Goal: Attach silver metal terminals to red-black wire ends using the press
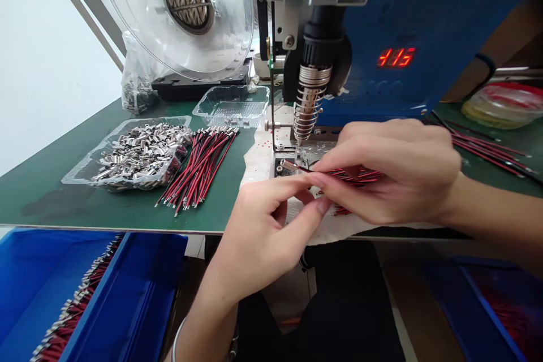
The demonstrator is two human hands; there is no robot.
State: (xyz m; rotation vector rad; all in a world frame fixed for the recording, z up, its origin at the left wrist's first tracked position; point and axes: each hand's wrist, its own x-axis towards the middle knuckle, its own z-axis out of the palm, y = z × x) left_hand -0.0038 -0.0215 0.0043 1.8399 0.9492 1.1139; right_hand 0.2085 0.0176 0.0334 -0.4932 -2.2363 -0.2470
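Note:
My right hand (pixel 394 169) pinches a red and black wire with a small metal connector (pixel 289 164) on its end, held just below the tip of a soldering iron (pixel 300 138). Close against the right fingertips, my left hand (pixel 271 220) has its fingers curled, thumb near the fingertips; whatever is between them is hidden. More red and black wires (pixel 360 176) lie under and behind my right hand. Below the connector is a small metal fixture (pixel 280 168), partly covered by my fingers.
A clear tray (pixel 72 174) of metal connectors stands at the left beside a bundle of wires (pixel 203 167). Behind it are another clear tray (pixel 231 96) and a large reel (pixel 131 5). The blue machine (pixel 382 90) rises ahead. Blue bins (pixel 144 283) sit below the table edge.

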